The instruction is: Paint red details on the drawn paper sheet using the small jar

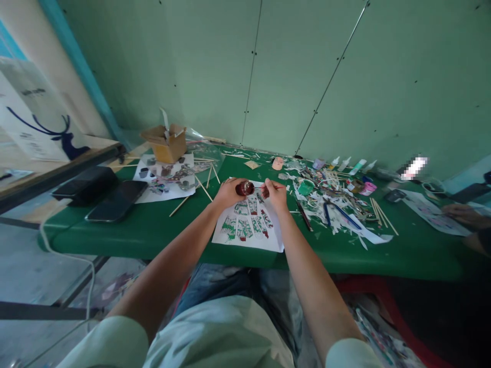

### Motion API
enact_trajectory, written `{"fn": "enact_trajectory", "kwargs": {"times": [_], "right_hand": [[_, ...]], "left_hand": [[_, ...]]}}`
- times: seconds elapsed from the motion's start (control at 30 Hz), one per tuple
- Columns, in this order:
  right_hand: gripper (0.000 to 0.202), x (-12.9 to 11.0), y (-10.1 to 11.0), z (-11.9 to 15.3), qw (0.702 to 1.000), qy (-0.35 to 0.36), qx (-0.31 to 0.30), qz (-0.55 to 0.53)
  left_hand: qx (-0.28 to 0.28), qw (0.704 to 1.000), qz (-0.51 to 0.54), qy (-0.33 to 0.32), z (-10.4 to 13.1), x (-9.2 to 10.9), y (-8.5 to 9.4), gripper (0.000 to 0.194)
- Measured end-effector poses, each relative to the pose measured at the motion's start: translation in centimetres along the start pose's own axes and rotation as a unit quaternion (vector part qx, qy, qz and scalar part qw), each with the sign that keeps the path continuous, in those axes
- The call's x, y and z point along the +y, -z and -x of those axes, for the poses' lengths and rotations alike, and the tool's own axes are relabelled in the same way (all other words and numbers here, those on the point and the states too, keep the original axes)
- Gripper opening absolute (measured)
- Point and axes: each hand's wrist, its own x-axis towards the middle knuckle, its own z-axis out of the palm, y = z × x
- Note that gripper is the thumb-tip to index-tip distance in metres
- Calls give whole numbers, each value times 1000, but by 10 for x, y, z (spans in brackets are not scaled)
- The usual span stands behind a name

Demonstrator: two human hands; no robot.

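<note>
My left hand is closed around a small jar of dark red paint, held over the upper part of a white paper sheet. Pinched in my right hand is a thin paintbrush, its tip pointing left toward the jar's mouth. Whether the bristles touch the paint is too small to tell. Below both hands the sheet carries fan-like pieces coloured green, white and dark red.
Right of the sheet lie paper scraps, a green paint pot, pliers and wooden sticks. A cardboard box, another printed sheet and a dark phone are at left. A co-worker's hand rests at far right.
</note>
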Motion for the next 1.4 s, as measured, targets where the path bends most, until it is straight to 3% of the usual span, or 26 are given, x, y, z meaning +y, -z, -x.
{"fn": "enact_trajectory", "kwargs": {"times": [0.4,0.53,0.73,0.97,1.4], "right_hand": [[43,1,1,0,1000,0,7,-9],[43,0,1,1,1000,-1,-20,4],[44,-1,3,-3,998,7,42,-38],[43,1,3,-1,1000,15,18,2],[43,0,4,-2,999,-10,27,-33]], "left_hand": [[-4,1000,-8,6,2,5,3,61],[4,1000,-4,2,1,2,1,61],[14,1000,5,-7,2,0,0,61],[22,1000,4,-15,2,0,1,60],[15,1000,6,-8,2,-1,0,61]]}}
